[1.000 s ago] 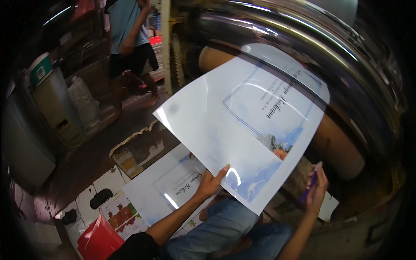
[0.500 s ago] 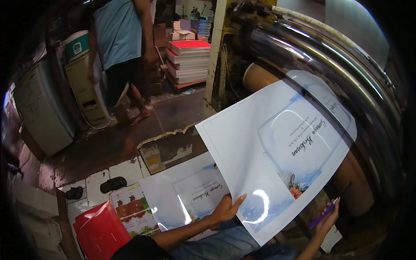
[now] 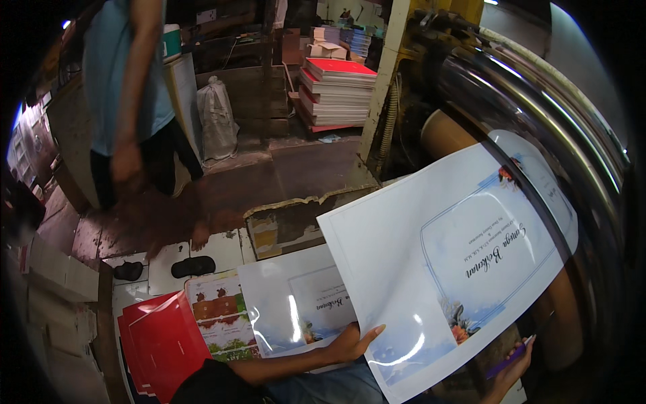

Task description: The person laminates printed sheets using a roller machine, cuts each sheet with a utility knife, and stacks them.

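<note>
A large glossy printed sheet (image 3: 390,256), white with pale blue borders, script lettering and flowers, runs from the metal rollers down toward me. My left hand (image 3: 350,342) pinches its near left edge, thumb on top and fingers underneath. Right of the sheet's near edge, my right hand (image 3: 517,369) is wrapped round a slim purple cutter (image 3: 505,361); its tip is hard to make out. Under my left forearm lies a similar printed sheet (image 3: 276,296), partly covered by the one I hold.
Shiny rollers (image 3: 525,87) and a brown roll (image 3: 441,135) fill the right side. Red sheets (image 3: 161,337) and a colourful print (image 3: 219,310) lie at left, near black sandals (image 3: 193,266). Red-topped stacks (image 3: 340,91) stand behind. A person in a blue shirt (image 3: 128,87) walks at left.
The person in blue has come nearer on the left, and my view has swung left. My left hand still grips the sheet; my right still holds the cutter.
</note>
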A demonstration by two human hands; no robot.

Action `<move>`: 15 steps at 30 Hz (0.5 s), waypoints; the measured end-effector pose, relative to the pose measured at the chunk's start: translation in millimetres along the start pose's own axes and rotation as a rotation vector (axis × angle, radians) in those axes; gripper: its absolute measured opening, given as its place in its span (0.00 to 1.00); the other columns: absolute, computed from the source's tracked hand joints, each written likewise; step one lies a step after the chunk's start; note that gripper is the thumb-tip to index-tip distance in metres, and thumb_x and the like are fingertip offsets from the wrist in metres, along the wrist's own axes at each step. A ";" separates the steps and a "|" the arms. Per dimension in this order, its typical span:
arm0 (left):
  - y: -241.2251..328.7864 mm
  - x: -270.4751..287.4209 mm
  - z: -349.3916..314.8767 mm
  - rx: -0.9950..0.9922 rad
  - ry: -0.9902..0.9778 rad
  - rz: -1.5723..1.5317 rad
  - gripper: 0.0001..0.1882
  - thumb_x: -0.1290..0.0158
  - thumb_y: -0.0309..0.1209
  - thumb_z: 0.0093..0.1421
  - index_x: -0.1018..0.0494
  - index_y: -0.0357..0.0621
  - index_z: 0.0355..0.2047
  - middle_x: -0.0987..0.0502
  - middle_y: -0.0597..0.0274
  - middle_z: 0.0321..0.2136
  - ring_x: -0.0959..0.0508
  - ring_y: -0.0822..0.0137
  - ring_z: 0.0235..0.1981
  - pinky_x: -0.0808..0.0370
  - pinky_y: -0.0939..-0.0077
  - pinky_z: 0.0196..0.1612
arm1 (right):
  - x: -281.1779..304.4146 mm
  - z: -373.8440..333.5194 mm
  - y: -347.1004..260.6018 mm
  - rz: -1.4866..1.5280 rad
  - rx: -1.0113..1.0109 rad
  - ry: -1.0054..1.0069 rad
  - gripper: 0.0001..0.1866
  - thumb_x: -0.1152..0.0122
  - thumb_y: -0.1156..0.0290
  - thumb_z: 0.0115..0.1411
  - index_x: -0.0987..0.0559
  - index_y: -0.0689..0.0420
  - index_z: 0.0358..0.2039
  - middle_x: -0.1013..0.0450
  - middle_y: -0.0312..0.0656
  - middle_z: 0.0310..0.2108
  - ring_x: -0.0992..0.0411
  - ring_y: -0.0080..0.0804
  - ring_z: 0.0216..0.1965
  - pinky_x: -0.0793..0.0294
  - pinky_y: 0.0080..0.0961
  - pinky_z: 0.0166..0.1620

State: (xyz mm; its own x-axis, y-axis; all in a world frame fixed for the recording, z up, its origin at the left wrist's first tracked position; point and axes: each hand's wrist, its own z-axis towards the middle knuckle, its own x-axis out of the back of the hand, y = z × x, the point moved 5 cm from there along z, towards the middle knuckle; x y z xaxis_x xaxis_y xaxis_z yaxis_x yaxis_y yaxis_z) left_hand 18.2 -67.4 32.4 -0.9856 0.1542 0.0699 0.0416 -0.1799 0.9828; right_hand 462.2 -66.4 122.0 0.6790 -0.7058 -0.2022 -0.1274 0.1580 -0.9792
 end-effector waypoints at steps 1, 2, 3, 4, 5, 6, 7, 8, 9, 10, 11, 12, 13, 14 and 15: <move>-1.9 1.7 -5.2 0.023 -0.021 -0.041 0.19 0.55 0.34 0.67 0.35 0.30 0.50 0.28 0.44 0.42 0.28 0.58 0.47 0.31 0.67 0.48 | 1.6 -1.4 2.5 -0.007 0.004 -0.004 0.18 0.44 0.48 0.61 0.26 0.51 0.38 0.33 0.26 0.22 0.40 0.12 0.19 0.44 0.11 0.21; -4.9 3.5 -9.7 0.047 -0.044 -0.081 0.19 0.56 0.35 0.67 0.35 0.30 0.51 0.28 0.44 0.43 0.28 0.57 0.47 0.32 0.67 0.49 | 2.3 -2.4 5.0 -0.008 0.006 -0.006 0.18 0.44 0.48 0.61 0.26 0.51 0.38 0.33 0.26 0.22 0.40 0.12 0.19 0.44 0.11 0.21; -7.4 6.5 -15.8 0.052 -0.051 -0.083 0.19 0.56 0.35 0.67 0.35 0.30 0.51 0.28 0.44 0.43 0.28 0.57 0.47 0.32 0.67 0.49 | 5.0 -10.9 5.4 -0.019 0.002 0.018 0.18 0.44 0.49 0.61 0.25 0.51 0.38 0.33 0.27 0.22 0.40 0.12 0.19 0.44 0.11 0.21; -9.6 11.4 -21.2 0.042 -0.023 -0.007 0.20 0.55 0.35 0.67 0.35 0.31 0.51 0.28 0.45 0.44 0.29 0.57 0.48 0.32 0.67 0.50 | 8.3 -18.7 6.6 -0.031 -0.002 0.044 0.17 0.44 0.50 0.61 0.25 0.51 0.38 0.33 0.27 0.22 0.39 0.13 0.19 0.43 0.11 0.21; -11.7 17.1 -26.2 0.033 0.001 0.068 0.20 0.55 0.36 0.67 0.35 0.32 0.52 0.28 0.45 0.45 0.29 0.58 0.48 0.32 0.68 0.51 | 8.9 -24.1 11.2 -0.035 -0.005 0.058 0.17 0.44 0.50 0.61 0.25 0.51 0.38 0.33 0.27 0.22 0.39 0.13 0.19 0.43 0.11 0.21; -9.4 16.8 -27.2 0.029 -0.027 0.052 0.20 0.55 0.36 0.67 0.35 0.32 0.52 0.28 0.45 0.45 0.29 0.58 0.48 0.32 0.68 0.51 | 13.1 -23.7 9.9 -0.056 -0.007 0.081 0.16 0.45 0.51 0.62 0.25 0.51 0.38 0.33 0.27 0.22 0.39 0.13 0.19 0.42 0.12 0.21; -10.8 16.9 -26.8 0.132 -0.073 0.105 0.21 0.54 0.37 0.67 0.35 0.32 0.53 0.28 0.46 0.45 0.28 0.59 0.48 0.31 0.69 0.51 | 19.0 -17.9 7.5 -0.079 -0.006 0.113 0.16 0.45 0.52 0.62 0.24 0.51 0.37 0.33 0.27 0.21 0.39 0.14 0.18 0.41 0.12 0.21; -11.6 13.0 -25.5 0.230 -0.128 0.159 0.22 0.53 0.37 0.66 0.35 0.33 0.53 0.28 0.48 0.46 0.28 0.60 0.47 0.31 0.70 0.51 | 4.1 -12.2 2.4 -0.039 -0.002 0.086 0.14 0.45 0.55 0.62 0.24 0.52 0.37 0.33 0.28 0.21 0.39 0.15 0.18 0.40 0.13 0.21; -10.7 22.9 -25.8 0.253 -0.120 0.103 0.22 0.51 0.38 0.65 0.35 0.32 0.52 0.27 0.48 0.44 0.27 0.58 0.45 0.30 0.68 0.49 | -1.9 -10.9 7.9 -0.086 0.027 0.077 0.13 0.45 0.57 0.62 0.24 0.52 0.36 0.32 0.30 0.21 0.38 0.16 0.18 0.40 0.15 0.20; -12.1 31.3 -24.4 0.278 -0.118 0.043 0.22 0.49 0.38 0.64 0.34 0.32 0.51 0.26 0.48 0.43 0.25 0.56 0.43 0.29 0.65 0.47 | -13.7 -7.7 12.7 -0.006 0.025 -0.038 0.12 0.47 0.59 0.63 0.24 0.53 0.34 0.32 0.31 0.20 0.38 0.17 0.17 0.40 0.16 0.19; -9.6 39.5 -24.4 0.310 -0.025 -0.096 0.21 0.48 0.35 0.63 0.34 0.33 0.51 0.26 0.51 0.42 0.26 0.59 0.43 0.29 0.67 0.48 | -19.7 5.5 24.6 0.014 0.021 -0.146 0.13 0.53 0.59 0.65 0.25 0.54 0.34 0.28 0.36 0.21 0.35 0.20 0.17 0.36 0.16 0.20; -11.3 46.8 -23.9 0.352 0.077 -0.226 0.20 0.46 0.32 0.62 0.34 0.34 0.51 0.26 0.54 0.41 0.26 0.61 0.44 0.29 0.68 0.48 | -34.2 9.2 26.3 -0.117 0.066 -0.092 0.13 0.54 0.61 0.66 0.25 0.57 0.36 0.26 0.38 0.23 0.33 0.20 0.19 0.34 0.17 0.22; -14.0 47.4 -20.8 0.342 0.089 -0.363 0.20 0.46 0.29 0.61 0.35 0.35 0.52 0.27 0.56 0.42 0.26 0.64 0.44 0.29 0.70 0.49 | -28.4 25.8 36.8 -0.078 0.039 -0.145 0.13 0.54 0.64 0.67 0.26 0.60 0.39 0.25 0.39 0.24 0.31 0.20 0.20 0.32 0.18 0.23; -18.6 54.9 -19.6 0.344 0.127 -0.481 0.22 0.45 0.26 0.61 0.37 0.36 0.54 0.28 0.58 0.43 0.26 0.66 0.44 0.29 0.72 0.49 | -42.4 21.9 36.0 -0.120 0.065 -0.139 0.13 0.53 0.67 0.67 0.27 0.63 0.43 0.24 0.42 0.28 0.30 0.21 0.23 0.29 0.18 0.25; -19.0 50.2 -17.2 0.350 0.081 -0.489 0.22 0.45 0.26 0.61 0.37 0.36 0.54 0.28 0.58 0.43 0.26 0.66 0.44 0.29 0.72 0.49 | -50.5 21.8 28.2 -0.102 0.099 -0.139 0.13 0.53 0.69 0.67 0.28 0.65 0.45 0.24 0.43 0.33 0.29 0.21 0.25 0.28 0.17 0.28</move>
State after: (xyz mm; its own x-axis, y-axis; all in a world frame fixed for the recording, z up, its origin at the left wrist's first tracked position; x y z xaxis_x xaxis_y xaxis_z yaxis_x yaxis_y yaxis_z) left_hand -34.9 -72.9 14.3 -0.9130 0.0612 -0.4033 -0.3810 0.2257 0.8966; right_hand 440.0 -11.3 105.0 0.7791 -0.6203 -0.0906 0.0142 0.1621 -0.9867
